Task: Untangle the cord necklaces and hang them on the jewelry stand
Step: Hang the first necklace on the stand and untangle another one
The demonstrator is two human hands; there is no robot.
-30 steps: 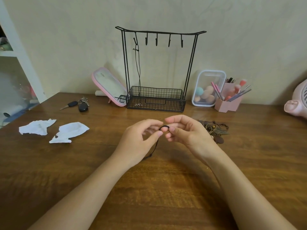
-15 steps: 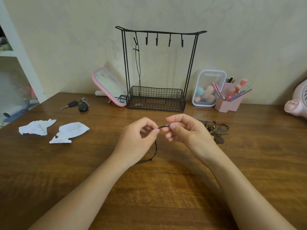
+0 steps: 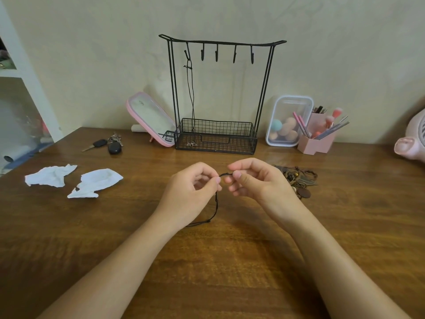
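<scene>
Left hand (image 3: 195, 188), right hand (image 3: 255, 180) close together; fingertip pinches on one cord (image 3: 216, 204)

black wire stand (image 3: 216, 143) upright at the back, one cord necklace (image 3: 188, 66) on its leftmost hook. another black cord (image 3: 216, 203) dangles out front, tangled pile (image 3: 299, 180) just right.

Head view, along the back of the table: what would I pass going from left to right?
From the left: car keys → pink mirror → black wire jewelry stand → clear box of sponges → pink brush holder → pink fan at the edge.
</scene>
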